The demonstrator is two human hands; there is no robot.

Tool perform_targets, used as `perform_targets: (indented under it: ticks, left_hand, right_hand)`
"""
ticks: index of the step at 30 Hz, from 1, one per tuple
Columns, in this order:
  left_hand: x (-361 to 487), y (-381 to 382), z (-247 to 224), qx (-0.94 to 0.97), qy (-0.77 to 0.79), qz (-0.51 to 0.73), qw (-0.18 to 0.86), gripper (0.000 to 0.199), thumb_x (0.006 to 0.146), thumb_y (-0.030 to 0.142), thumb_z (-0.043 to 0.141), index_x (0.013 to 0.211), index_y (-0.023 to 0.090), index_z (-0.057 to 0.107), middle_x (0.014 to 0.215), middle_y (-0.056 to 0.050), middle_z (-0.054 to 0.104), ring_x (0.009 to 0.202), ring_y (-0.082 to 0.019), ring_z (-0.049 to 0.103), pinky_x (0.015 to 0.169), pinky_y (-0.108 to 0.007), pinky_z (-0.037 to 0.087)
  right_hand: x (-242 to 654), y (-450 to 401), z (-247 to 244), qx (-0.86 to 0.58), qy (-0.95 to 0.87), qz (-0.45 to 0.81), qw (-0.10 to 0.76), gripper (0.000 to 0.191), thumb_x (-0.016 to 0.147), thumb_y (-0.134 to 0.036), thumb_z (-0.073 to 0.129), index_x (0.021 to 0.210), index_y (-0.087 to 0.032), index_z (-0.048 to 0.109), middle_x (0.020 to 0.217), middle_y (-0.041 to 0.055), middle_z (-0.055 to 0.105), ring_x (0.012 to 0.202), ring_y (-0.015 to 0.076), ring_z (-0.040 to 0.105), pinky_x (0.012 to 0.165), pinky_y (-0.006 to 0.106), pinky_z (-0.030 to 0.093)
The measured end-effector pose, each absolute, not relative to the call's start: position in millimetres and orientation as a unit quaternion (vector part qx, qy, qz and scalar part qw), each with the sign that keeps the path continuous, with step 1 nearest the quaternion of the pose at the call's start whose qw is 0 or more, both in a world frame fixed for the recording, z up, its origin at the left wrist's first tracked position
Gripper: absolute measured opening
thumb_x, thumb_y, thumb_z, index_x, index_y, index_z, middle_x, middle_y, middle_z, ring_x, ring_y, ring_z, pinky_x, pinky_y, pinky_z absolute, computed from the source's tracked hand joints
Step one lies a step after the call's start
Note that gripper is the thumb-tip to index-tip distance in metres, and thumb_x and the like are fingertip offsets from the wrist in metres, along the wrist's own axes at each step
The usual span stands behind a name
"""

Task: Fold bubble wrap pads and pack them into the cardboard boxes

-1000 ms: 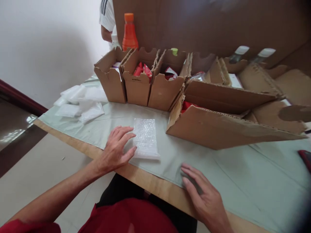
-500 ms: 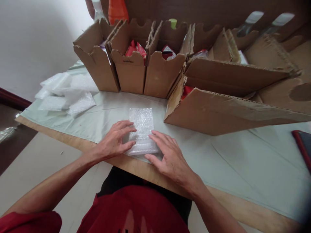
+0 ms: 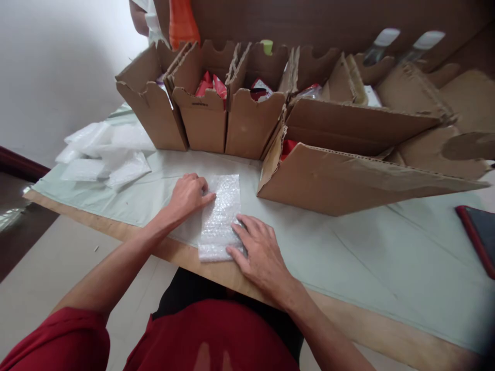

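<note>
A clear bubble wrap sheet lies flat at the table's front edge, with a folded strip across its near end. At its upper left edge is my left hand, fingers bent and thumb stretched onto the plastic; the hand is open. My right hand rests along the lower right edge, its thumb and fingers apart and touching the wrap. Whether anything lies inside the folded end cannot be made out.
Several white bubble wrap pieces are piled at the left. Cardboard bins with red packets line the back, and a larger cardboard box stands at right. A dark-screened, red-edged device lies far right. Behind are bottles and part of another person's arm.
My left hand has moved up along the wrap's left side, its fingers now more bent. The wrap's near end has come closer to the table edge, and my right hand has shifted slightly.
</note>
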State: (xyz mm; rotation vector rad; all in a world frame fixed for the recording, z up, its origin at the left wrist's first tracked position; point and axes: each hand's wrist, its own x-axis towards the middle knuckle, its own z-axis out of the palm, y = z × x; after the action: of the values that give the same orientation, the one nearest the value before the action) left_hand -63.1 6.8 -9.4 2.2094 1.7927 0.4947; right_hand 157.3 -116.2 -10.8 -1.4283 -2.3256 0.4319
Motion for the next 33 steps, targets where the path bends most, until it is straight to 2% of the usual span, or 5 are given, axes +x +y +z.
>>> perform_targets:
  ticks: [6, 14, 19, 24, 33]
  left_hand:
    - [-54, -1, -8, 0.739, 0.613, 0.220, 0.174, 0.011, 0.077, 0.022, 0.065, 0.070, 0.022, 0.057, 0.072, -0.002, 0.064, 0.070, -0.021, 0.059, 0.069, -0.035, 0.046]
    - [-46, 22, 0, 0.661, 0.597, 0.371, 0.263, 0.017, 0.082, 0.026, 0.063, 0.097, 0.019, 0.060, 0.062, 0.006, 0.053, 0.056, -0.012, 0.051, 0.060, -0.027, 0.044]
    - [-54, 24, 11, 0.609, 0.609, 0.441, 0.254, 0.068, 0.082, 0.024, 0.066, 0.147, 0.017, 0.046, 0.066, 0.006, 0.051, 0.059, -0.015, 0.054, 0.069, -0.035, 0.054]
    - [-56, -52, 16, 0.576, 0.653, 0.408, 0.273, 0.084, 0.080, 0.036, 0.075, 0.156, 0.024, 0.042, 0.063, 0.007, 0.049, 0.053, -0.014, 0.051, 0.055, -0.030, 0.051]
    - [-70, -116, 8, 0.671, 0.600, 0.289, 0.326, 0.040, 0.089, 0.043, 0.066, 0.125, 0.025, 0.066, 0.065, 0.003, 0.068, 0.057, -0.017, 0.063, 0.052, -0.028, 0.052]
  right_hand:
    - [161, -134, -19, -0.491, -0.818, 0.158, 0.255, 0.007, 0.097, -0.020, 0.061, 0.096, -0.021, 0.068, 0.139, 0.0117, 0.066, 0.131, 0.0318, 0.058, 0.103, 0.051, 0.049]
    - [163, -130, 8, -0.391, -0.788, 0.121, 0.459, 0.027, 0.090, -0.001, 0.053, 0.102, -0.023, 0.064, 0.102, 0.0031, 0.079, 0.099, 0.0193, 0.074, 0.091, 0.039, 0.051]
    - [190, -123, 26, -0.422, -0.783, 0.090, 0.449, 0.028, 0.089, 0.001, 0.051, 0.098, -0.024, 0.061, 0.107, 0.0033, 0.077, 0.107, 0.0210, 0.072, 0.096, 0.040, 0.050]
    - [243, -129, 13, -0.569, -0.694, 0.156, 0.414, 0.021, 0.092, -0.009, 0.050, 0.090, -0.025, 0.064, 0.127, 0.0041, 0.071, 0.118, 0.0231, 0.067, 0.099, 0.042, 0.051]
    - [334, -130, -11, -0.642, -0.695, 0.112, 0.304, 0.035, 0.091, -0.013, 0.046, 0.107, -0.022, 0.075, 0.133, 0.0101, 0.069, 0.128, 0.0280, 0.063, 0.109, 0.056, 0.049]
